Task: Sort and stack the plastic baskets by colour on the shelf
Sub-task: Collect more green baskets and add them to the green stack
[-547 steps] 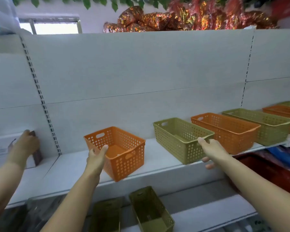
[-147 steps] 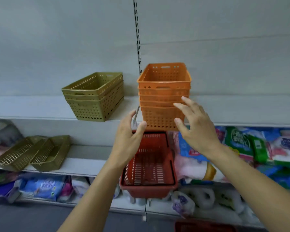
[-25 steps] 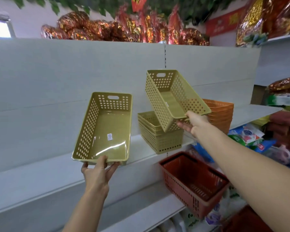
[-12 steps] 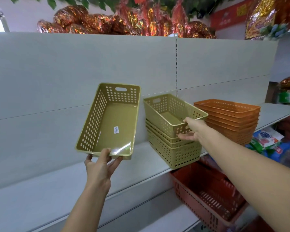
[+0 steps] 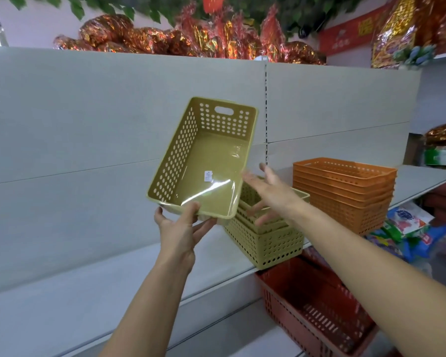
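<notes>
My left hand (image 5: 181, 229) grips the near rim of an olive-green perforated basket (image 5: 204, 163), tilted with its opening toward me, held above the shelf (image 5: 88, 292). Just right of it a stack of green baskets (image 5: 268, 238) sits on the shelf. My right hand (image 5: 271, 193) hovers over that stack, fingers spread, holding nothing, close to the held basket's right edge. Farther right on the same shelf stands a stack of orange baskets (image 5: 345, 191).
A dark red shopping basket (image 5: 317, 310) sits on the lower shelf under the stacks. Packaged goods (image 5: 407, 225) lie at lower right. Shiny red and gold decorations (image 5: 191, 39) line the top of the grey back panel. The shelf runs leftward from the green stack.
My right hand has let go of the green basket, which now rests nested on the green stack, and has opened. My left hand has carried its basket to the right, toward the stack.
</notes>
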The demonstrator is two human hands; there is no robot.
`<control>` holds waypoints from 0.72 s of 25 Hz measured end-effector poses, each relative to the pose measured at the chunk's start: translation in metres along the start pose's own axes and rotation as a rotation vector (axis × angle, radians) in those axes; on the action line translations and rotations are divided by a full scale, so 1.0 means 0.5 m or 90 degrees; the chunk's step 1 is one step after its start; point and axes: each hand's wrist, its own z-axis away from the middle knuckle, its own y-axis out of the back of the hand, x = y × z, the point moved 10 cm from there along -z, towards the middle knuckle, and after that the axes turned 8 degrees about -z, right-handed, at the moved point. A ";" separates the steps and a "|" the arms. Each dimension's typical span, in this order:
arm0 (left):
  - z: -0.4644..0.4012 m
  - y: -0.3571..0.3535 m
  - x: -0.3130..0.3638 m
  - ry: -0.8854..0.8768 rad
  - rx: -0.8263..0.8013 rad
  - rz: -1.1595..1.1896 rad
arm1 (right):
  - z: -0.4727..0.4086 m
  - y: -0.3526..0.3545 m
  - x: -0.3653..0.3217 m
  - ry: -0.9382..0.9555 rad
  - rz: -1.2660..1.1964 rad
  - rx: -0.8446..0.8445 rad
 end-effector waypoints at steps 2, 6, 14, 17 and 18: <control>0.008 -0.052 0.000 -0.030 -0.006 0.024 | 0.009 -0.019 -0.013 0.025 0.031 -0.022; 0.024 -0.144 -0.006 -0.066 -0.063 -0.125 | -0.020 0.091 -0.037 0.128 0.061 0.107; 0.040 -0.272 -0.024 -0.215 -0.122 -0.419 | -0.118 0.318 -0.058 0.151 0.114 0.126; 0.050 -0.295 -0.057 -0.189 -0.121 -0.456 | -0.150 0.338 -0.033 0.134 0.155 0.089; 0.052 -0.300 -0.068 -0.178 -0.117 -0.468 | -0.160 0.341 -0.020 0.126 0.171 0.077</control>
